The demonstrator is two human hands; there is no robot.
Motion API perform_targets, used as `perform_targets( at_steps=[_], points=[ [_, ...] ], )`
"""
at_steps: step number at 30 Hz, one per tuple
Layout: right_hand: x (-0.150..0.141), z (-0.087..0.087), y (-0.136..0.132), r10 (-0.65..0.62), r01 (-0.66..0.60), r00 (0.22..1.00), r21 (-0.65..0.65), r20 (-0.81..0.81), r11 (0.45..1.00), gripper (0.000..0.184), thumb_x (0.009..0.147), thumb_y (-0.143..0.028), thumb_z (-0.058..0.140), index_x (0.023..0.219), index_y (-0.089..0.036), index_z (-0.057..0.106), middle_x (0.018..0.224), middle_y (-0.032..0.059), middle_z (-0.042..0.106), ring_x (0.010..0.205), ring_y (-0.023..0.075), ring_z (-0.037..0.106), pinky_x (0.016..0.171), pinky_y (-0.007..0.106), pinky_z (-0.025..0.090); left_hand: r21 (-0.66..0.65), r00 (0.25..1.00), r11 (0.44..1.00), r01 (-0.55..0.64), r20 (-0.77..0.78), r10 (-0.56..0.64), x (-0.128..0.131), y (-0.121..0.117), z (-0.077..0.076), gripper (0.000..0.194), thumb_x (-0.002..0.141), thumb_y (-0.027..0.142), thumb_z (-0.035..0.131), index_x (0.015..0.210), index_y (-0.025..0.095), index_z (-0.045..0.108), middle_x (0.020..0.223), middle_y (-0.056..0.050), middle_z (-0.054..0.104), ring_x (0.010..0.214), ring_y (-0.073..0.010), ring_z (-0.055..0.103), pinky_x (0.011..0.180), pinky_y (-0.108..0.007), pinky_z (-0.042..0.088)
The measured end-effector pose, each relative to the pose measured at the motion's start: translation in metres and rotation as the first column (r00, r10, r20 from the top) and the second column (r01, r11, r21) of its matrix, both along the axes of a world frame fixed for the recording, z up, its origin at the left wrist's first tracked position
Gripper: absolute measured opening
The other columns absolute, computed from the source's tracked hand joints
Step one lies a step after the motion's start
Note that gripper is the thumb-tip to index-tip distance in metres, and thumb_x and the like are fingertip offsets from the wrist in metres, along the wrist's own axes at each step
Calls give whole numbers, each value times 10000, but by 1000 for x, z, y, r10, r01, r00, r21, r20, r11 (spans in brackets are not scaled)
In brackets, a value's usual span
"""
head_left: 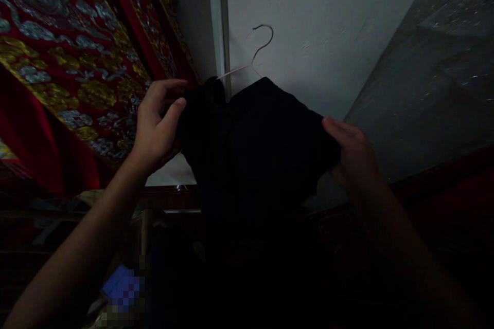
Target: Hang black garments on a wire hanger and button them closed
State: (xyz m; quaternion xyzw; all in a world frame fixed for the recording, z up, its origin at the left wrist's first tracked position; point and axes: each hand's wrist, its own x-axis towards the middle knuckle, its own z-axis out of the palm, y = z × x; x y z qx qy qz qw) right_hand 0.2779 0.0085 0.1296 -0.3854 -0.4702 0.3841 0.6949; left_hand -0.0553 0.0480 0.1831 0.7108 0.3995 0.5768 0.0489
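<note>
A dark garment hangs on a thin wire hanger, whose hook rises bare above the collar. At the garment's left shoulder, my left hand pinches the cloth between thumb and fingers. My right hand grips the opposite shoulder or sleeve edge, thumb on top and the fingers mostly hidden behind the cloth. The two hands hold the garment spread between them. Its lower part fades into deep shadow, so its full length cannot be made out.
Red cloth with gold and silver embroidery hangs at the left. Behind the garment is a pale wall with a vertical strip. Shiny clear plastic sheeting covers the right side. A blue item lies low at the left, partly blurred out.
</note>
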Motion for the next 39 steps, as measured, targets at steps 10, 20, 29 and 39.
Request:
perform_targets(
  at_steps=[10, 20, 29, 39],
  points=[
    [-75, -49, -75, 567, -795, 80, -291, 820, 532, 571, 817, -456, 784, 1330, -236, 661, 1203, 89, 729, 982, 214, 709, 847, 316, 541, -702, 853, 504, 503, 499, -157, 14, -77, -41, 330, 799, 414, 767, 1008, 171, 687, 859, -54, 717, 783, -174, 679, 699, -270, 543],
    [-47, -76, 26, 200, -387, 666, 104, 718, 916, 429, 932, -440, 634, 1314, -246, 646, 1335, 110, 644, 1200, 253, 608, 1016, 432, 501, -733, 973, 663, 152, -6, -230, -34, -114, -21, 321, 891, 519, 659, 866, 206, 724, 660, 13, 540, 565, -106, 444, 466, -189, 334],
    [-55, -41, 26, 567, -525, 776, -214, 277, 824, 419, 746, -600, 778, 748, -185, 718, 618, -23, 640, 521, 115, 550, 484, 220, 402, -406, 998, 913, 48, -13, -58, -40, -52, -30, 300, 879, 489, 674, 872, 192, 719, 727, -23, 667, 608, -146, 574, 542, -245, 439],
    [-56, 26, 66, 294, -290, 956, -111, 17, 950, 247, 678, -431, 820, 681, -210, 712, 667, 29, 731, 657, 216, 705, 637, 332, 582, 266, 967, 933, -242, -7, 253, -27, -62, -60, 156, 935, 291, 627, 1063, 214, 672, 976, -37, 638, 925, -211, 589, 864, -364, 478]
  ],
)
